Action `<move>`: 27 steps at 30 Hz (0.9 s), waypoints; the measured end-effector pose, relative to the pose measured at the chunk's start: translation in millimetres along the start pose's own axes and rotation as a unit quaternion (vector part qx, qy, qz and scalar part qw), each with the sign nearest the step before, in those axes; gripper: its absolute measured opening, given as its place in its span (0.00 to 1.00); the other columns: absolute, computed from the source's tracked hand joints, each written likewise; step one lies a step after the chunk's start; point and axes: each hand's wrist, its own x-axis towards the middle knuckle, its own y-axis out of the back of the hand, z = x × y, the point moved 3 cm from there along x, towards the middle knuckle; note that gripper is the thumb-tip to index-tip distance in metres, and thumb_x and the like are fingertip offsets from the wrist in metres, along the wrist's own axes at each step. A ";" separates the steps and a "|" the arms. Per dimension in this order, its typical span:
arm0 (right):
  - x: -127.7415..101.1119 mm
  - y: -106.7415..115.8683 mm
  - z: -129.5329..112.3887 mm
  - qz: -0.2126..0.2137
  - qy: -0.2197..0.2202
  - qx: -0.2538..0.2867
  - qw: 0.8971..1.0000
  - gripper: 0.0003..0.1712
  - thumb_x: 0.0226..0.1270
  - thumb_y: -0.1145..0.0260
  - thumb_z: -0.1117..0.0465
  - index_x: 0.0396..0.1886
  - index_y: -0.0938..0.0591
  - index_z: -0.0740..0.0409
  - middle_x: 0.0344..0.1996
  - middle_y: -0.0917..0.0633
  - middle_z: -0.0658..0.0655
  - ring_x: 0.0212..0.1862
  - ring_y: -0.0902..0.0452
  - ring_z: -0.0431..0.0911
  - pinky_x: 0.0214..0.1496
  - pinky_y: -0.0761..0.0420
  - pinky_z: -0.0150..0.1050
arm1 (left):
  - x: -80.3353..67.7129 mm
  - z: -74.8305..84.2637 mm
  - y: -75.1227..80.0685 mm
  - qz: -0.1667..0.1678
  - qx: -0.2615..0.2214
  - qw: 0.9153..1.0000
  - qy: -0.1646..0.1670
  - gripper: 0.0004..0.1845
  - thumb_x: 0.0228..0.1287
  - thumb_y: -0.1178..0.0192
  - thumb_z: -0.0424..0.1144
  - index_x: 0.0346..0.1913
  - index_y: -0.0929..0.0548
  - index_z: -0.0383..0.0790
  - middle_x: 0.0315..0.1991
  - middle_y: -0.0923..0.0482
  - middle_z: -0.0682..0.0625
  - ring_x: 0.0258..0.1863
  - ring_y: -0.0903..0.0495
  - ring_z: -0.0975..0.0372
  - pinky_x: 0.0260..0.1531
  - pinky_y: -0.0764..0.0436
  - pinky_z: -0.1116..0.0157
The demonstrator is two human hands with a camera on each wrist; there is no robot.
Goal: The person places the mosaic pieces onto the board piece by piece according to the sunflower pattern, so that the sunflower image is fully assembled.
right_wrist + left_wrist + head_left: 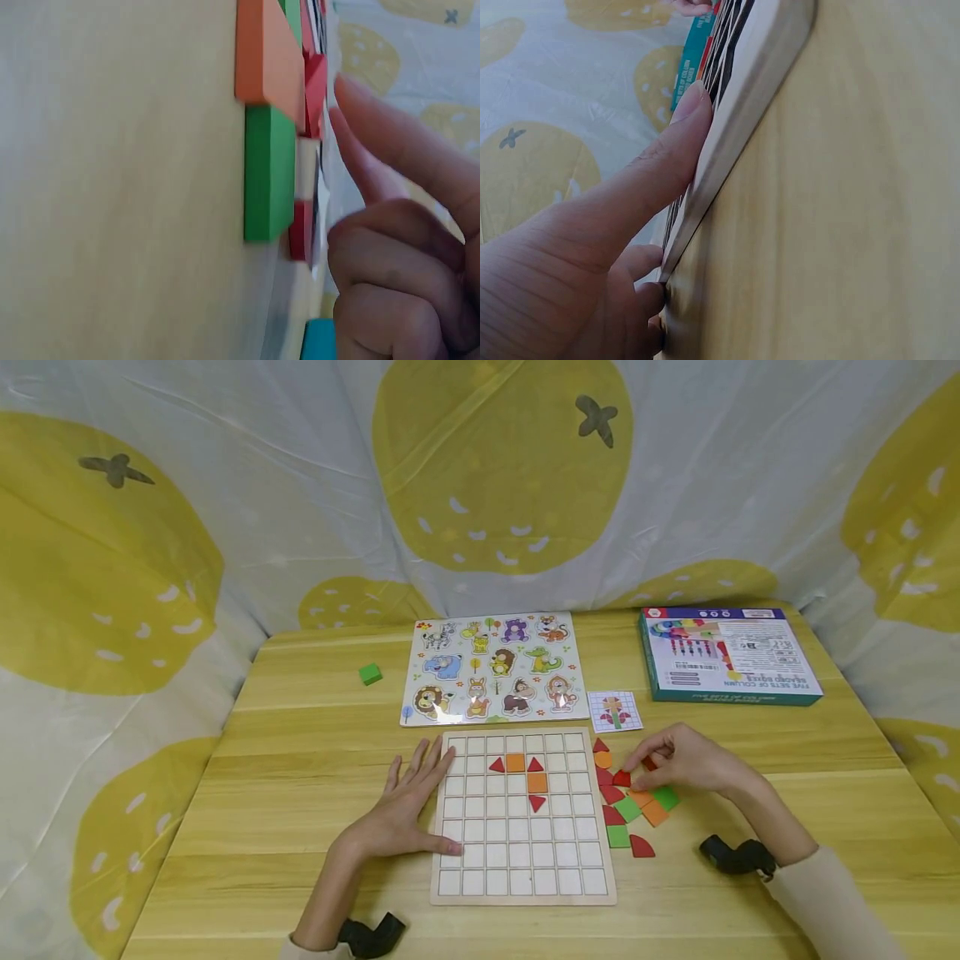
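My left hand (408,806) rests with spread fingers on the left edge of a wooden grid board (523,897). Its thumb (656,169) lies along the board's rim in the left wrist view. On the board are red triangles (537,803) and orange squares (537,783). Right of it, my right hand (686,760) hovers over loose pieces, thumb and index fingertips apart beside a red piece (621,779). No piece shows between those fingertips in the right wrist view. An orange block (270,60) and a green block (268,172) lie nearby; another red piece (649,763) is partly hidden by the hand.
Behind the board lie an animal puzzle (491,668) and a small pattern card (615,712). A boxed toy set (731,652) is at the back right. One green block (370,674) sits at the back left. Patterned cloth (300,485) hangs behind the table.
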 end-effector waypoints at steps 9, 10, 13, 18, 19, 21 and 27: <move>-3.1 4.8 11.7 -0.039 -0.013 -0.003 0.999 0.16 0.48 0.22 0.57 0.36 0.13 0.58 0.15 0.32 0.49 0.19 0.39 0.38 0.20 0.42 0.31 | -0.1 0.6 0.3 0.000 -0.001 1.000 0.001 0.70 0.38 0.28 0.67 0.78 0.60 0.46 0.79 0.71 0.47 0.78 0.72 0.46 0.70 0.72 0.36; -2.6 5.5 12.4 -0.033 -0.017 -0.005 0.999 0.16 0.48 0.22 0.57 0.36 0.13 0.58 0.15 0.32 0.49 0.19 0.39 0.38 0.20 0.42 0.31 | -0.1 0.6 0.2 0.000 -0.002 1.000 0.001 0.70 0.38 0.28 0.67 0.78 0.60 0.46 0.79 0.71 0.47 0.78 0.72 0.46 0.69 0.72 0.36; -0.8 7.3 12.7 -0.011 -0.023 -0.014 1.000 0.16 0.48 0.22 0.56 0.36 0.13 0.57 0.15 0.32 0.49 0.19 0.39 0.39 0.20 0.42 0.30 | -0.2 0.6 0.4 0.000 -0.001 1.000 0.000 0.70 0.38 0.27 0.67 0.78 0.60 0.47 0.79 0.71 0.47 0.78 0.72 0.47 0.70 0.72 0.37; -0.5 10.4 10.6 0.019 -0.027 -0.023 0.999 0.16 0.49 0.23 0.54 0.38 0.13 0.55 0.15 0.31 0.49 0.19 0.39 0.39 0.20 0.42 0.31 | -0.5 0.0 0.2 -0.001 0.003 1.000 0.001 0.70 0.38 0.27 0.67 0.78 0.61 0.47 0.79 0.72 0.48 0.78 0.72 0.48 0.70 0.72 0.38; -0.9 10.9 10.0 0.021 -0.026 -0.023 0.999 0.17 0.49 0.22 0.54 0.38 0.13 0.55 0.15 0.32 0.49 0.19 0.39 0.39 0.20 0.42 0.31 | -0.6 0.1 0.2 0.000 0.003 1.000 0.000 0.70 0.38 0.27 0.67 0.78 0.61 0.47 0.79 0.72 0.48 0.78 0.72 0.48 0.70 0.72 0.38; -1.7 11.4 9.0 0.020 -0.025 -0.019 0.999 0.18 0.48 0.22 0.54 0.39 0.13 0.56 0.15 0.33 0.49 0.19 0.40 0.39 0.19 0.42 0.31 | -0.4 -0.2 -0.1 0.000 0.004 1.000 -0.001 0.70 0.38 0.28 0.67 0.78 0.61 0.47 0.79 0.72 0.48 0.78 0.72 0.48 0.70 0.72 0.37; -1.8 10.7 7.4 0.004 -0.016 -0.025 1.000 0.19 0.48 0.22 0.58 0.40 0.14 0.57 0.15 0.35 0.49 0.19 0.41 0.39 0.20 0.40 0.30 | -0.6 0.6 0.7 -0.002 0.002 1.000 0.000 0.70 0.38 0.28 0.68 0.78 0.60 0.47 0.79 0.72 0.47 0.78 0.72 0.48 0.70 0.72 0.37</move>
